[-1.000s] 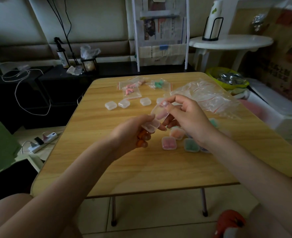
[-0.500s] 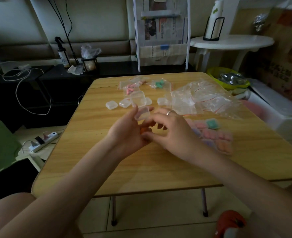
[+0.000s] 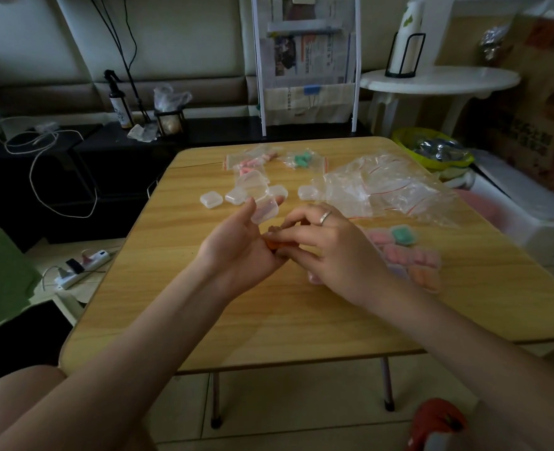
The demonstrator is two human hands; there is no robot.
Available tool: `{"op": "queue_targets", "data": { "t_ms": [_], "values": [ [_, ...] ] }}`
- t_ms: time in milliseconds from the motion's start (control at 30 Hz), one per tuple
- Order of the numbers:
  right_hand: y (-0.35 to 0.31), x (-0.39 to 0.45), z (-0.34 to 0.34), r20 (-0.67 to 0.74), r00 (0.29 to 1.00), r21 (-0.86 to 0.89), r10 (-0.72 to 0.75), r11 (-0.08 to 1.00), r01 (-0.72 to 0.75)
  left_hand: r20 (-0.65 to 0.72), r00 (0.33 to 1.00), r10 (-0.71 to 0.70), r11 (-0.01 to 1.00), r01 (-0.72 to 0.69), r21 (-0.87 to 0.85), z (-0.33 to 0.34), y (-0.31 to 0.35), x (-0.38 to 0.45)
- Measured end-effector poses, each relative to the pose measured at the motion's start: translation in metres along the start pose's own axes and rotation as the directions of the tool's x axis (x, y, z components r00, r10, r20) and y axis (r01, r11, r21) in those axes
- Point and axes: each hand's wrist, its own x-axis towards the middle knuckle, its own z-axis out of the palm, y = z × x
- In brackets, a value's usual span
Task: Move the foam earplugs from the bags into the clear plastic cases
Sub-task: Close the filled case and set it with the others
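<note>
Left hand (image 3: 236,245) holding open clear case (image 3: 262,203), right hand (image 3: 331,252) pinching orange earplug (image 3: 274,245), wooden table (image 3: 269,320)

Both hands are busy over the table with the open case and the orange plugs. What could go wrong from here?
1. The open clear case is held only at the left hand's fingertips, lid up; it might slip or tip.
2. The orange earplugs are pinched between both hands; as the right hand lifts one, the rest may drop onto the table.
3. The right wrist hovers over the filled cases and may knock them.

Looks like someone's living room – low folding table (image 3: 269,320), padded sofa back (image 3: 57,96), power strip (image 3: 83,266) on the floor.
</note>
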Motion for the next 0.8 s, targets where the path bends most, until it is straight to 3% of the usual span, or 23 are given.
{"op": "queue_targets", "data": {
  "t_ms": [100,200,300,367,567,700,800],
  "values": [
    [-0.001,0.0,0.004,-0.006,1.0,-0.006,-0.028,1.0,0.028,-0.001,1.0,0.0,1.0,0.0,0.022,-0.002,0.001,0.0],
    [-0.008,0.002,0.001,-0.076,0.994,0.184,0.078,0.981,-0.063,-0.046,0.995,0.085,0.977,-0.075,0.2,-0.008,0.001,0.004],
    [-0.013,0.007,-0.009,-0.092,0.957,0.358,0.277,0.905,-0.227,-0.092,0.963,0.254,0.815,-0.162,0.557,-0.012,-0.002,0.007],
    [-0.013,0.009,-0.013,-0.082,0.932,0.429,0.353,0.857,-0.287,-0.073,0.952,0.299,0.723,-0.176,0.668,-0.009,-0.006,0.007],
    [-0.008,0.008,-0.012,-0.121,0.921,0.381,0.369,0.874,-0.3,0.114,0.974,0.194,0.699,-0.219,0.681,-0.002,-0.017,0.003],
    [-0.002,0.007,-0.008,-0.224,0.911,0.323,0.346,0.908,-0.265,0.164,0.978,0.132,0.78,-0.204,0.591,0.004,-0.02,-0.002],
    [0.0,0.005,-0.004,-0.262,0.934,0.178,0.242,0.964,-0.199,0.154,0.983,0.104,0.848,-0.168,0.502,0.005,-0.018,-0.003]
  ]
}}
